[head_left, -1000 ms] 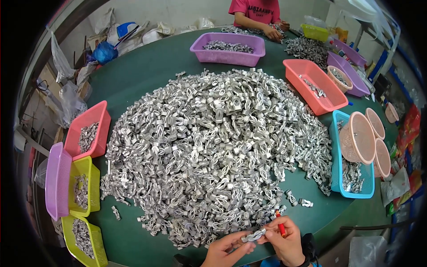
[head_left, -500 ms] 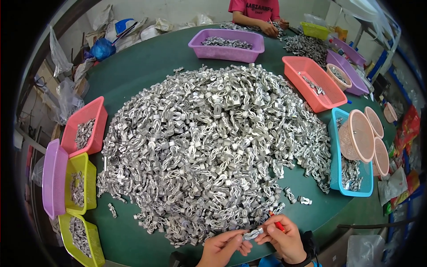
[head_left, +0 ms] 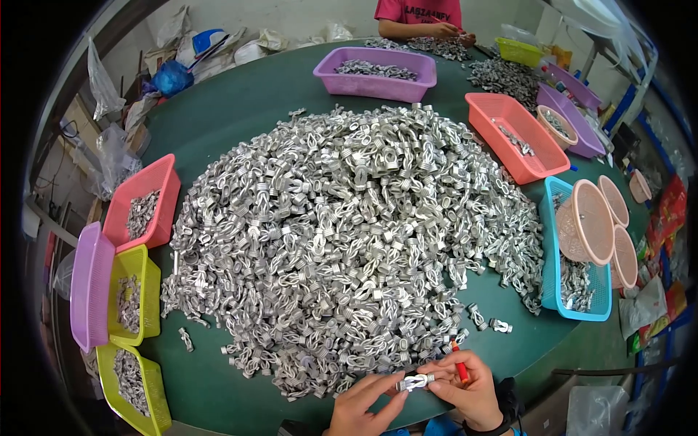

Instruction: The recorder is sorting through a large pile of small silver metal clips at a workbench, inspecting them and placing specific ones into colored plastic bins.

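At the near edge of the table, a small silver metal link [head_left: 416, 382] with a twisted middle and ribbed ends is held level between my two hands. My left hand [head_left: 366, 405] pinches its left end between thumb and fingers. My right hand [head_left: 472, 396] has its fingertips on the right end, and also keeps a slim red-handled tool [head_left: 461, 372] tucked against its fingers, pointing up and away. The tool's working tip is too small to make out. Just beyond my hands rises a broad heap of similar metal links [head_left: 349, 240].
Left of the heap stand red [head_left: 172, 190], purple [head_left: 91, 291] and yellow-green baskets [head_left: 150, 291]. Purple [head_left: 374, 89] and red baskets [head_left: 502, 149] sit farther back. At right is a blue basket [head_left: 550, 291] with pink round baskets [head_left: 592, 218]. Across the table, a person [head_left: 418, 18] handles parts.
The metal link has turned in my fingers and now lies more level. The red-handled tool stands more upright. Across the table, the person's hands have come up and closer together.
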A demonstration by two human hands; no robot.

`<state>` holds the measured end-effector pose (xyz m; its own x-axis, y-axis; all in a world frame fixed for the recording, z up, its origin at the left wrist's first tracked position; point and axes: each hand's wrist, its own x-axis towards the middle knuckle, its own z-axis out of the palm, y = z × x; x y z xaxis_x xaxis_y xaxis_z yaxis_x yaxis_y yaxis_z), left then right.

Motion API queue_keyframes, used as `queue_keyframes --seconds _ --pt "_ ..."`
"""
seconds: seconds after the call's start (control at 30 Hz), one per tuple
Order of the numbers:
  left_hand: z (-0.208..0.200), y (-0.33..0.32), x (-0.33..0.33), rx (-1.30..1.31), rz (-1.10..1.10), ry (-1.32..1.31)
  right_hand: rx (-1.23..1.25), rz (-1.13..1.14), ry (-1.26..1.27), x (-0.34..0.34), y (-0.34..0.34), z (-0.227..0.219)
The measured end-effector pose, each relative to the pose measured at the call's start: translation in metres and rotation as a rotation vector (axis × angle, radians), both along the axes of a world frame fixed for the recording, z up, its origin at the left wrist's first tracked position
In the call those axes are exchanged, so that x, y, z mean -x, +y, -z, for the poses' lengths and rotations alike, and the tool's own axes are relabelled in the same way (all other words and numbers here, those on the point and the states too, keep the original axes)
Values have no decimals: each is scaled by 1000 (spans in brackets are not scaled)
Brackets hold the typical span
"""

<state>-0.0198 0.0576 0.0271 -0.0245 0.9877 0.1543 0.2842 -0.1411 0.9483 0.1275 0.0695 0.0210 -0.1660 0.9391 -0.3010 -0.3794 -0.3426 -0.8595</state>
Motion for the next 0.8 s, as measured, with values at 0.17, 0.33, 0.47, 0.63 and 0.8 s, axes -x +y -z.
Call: queue_keyframes --seconds 0.17,0.33,0.47,0.63,0.8 --pt "4 0 -1 67 -2 -72 -115 -31 78 -3 -4 4" --pt "6 0 0 30 -15 -67 -140 -57 65 -1 -2 7" --pt "-8 7 -9 30 44 -118 -106 -76 70 -6 -1 8" --pt "-15 8 -8 -29 64 1 -3 -36 45 3 0 8" --pt "-1 4 -4 43 12 -66 -186 -11 43 -4 -5 14"
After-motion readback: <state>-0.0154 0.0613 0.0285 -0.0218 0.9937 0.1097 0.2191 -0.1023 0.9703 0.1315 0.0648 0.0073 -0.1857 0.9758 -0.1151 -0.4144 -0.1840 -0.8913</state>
